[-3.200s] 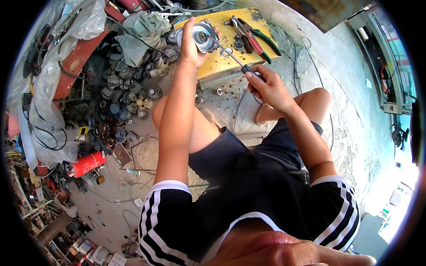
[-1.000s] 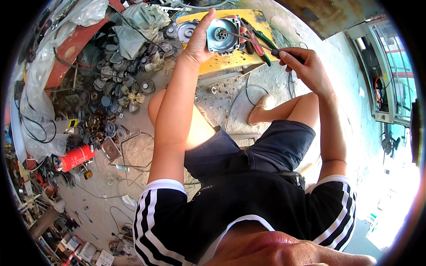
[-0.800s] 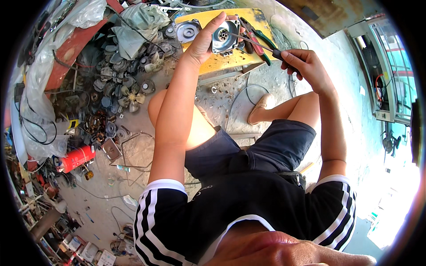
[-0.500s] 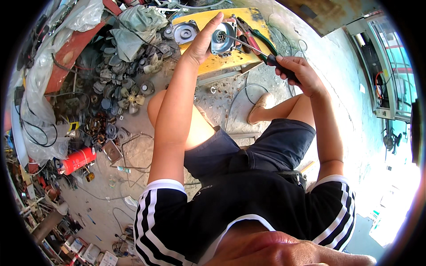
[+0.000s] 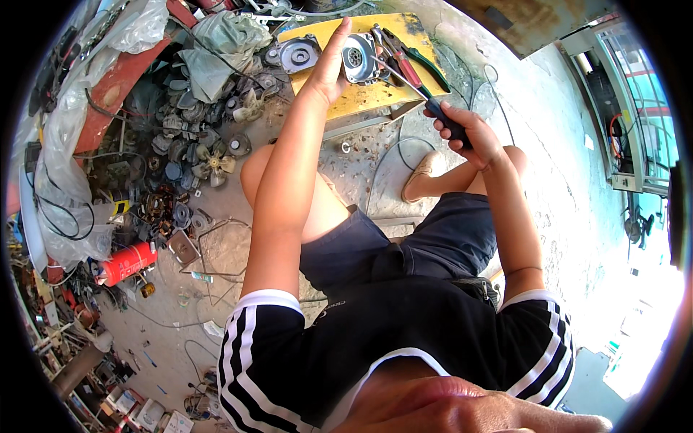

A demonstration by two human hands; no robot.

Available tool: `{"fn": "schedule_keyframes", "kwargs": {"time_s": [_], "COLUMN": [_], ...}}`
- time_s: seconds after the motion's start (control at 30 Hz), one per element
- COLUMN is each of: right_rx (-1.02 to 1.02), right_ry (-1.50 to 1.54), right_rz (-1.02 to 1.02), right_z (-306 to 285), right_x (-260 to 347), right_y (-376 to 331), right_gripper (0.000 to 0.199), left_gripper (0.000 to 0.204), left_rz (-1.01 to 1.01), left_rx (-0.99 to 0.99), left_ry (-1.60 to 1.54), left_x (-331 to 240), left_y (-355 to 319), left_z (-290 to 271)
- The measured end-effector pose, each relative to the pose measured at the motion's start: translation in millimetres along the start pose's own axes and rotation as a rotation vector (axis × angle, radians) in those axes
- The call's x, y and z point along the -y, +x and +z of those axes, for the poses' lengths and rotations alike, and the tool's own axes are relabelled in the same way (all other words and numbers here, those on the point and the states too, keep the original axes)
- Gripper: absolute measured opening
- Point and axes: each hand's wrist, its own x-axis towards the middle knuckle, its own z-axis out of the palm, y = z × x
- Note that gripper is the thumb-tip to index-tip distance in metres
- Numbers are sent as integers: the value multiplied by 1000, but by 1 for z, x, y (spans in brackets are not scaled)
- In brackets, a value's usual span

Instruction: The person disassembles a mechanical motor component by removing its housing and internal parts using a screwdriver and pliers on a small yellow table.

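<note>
Steadying grey motor housing [image 5: 359, 59], screwdriver [image 5: 417, 94], yellow board [image 5: 361, 101]

My left hand [image 5: 330, 68] covers the near left side of the round metal motor part [image 5: 359, 59], so I cannot see how my fingers sit behind it. My right hand [image 5: 462, 130] wraps the screwdriver [image 5: 413, 88] handle, hiding most of it; its tip is too small to tell where it touches. The yellow board [image 5: 375, 97] runs under both. The scrap pile [image 5: 195, 137] blurs into unreadable bits at the picture's curved rim.
</note>
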Motion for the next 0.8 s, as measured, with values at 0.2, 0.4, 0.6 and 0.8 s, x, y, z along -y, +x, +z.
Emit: {"fn": "schedule_keyframes", "kwargs": {"time_s": [0.2,0.4,0.6,0.8], "right_rx": [6,-56,-41,-69], "right_ry": [-99,-177,-182,-141], "right_rz": [-40,-45,-59,-109], "right_z": [0,8,8,13], "right_x": [-2,1,-3,-7], "right_y": [-2,-6,-6,-8], "right_gripper": [35,35,36,37], "left_gripper": [71,72,74,73], "left_rz": [47,49,63,63], "left_rx": [20,41,36,-12], "left_ry": [-20,8,82,127], "left_x": [-4,-4,-3,-4], "left_y": [-3,-3,-4,-3], "left_z": [5,1,0,1]}}
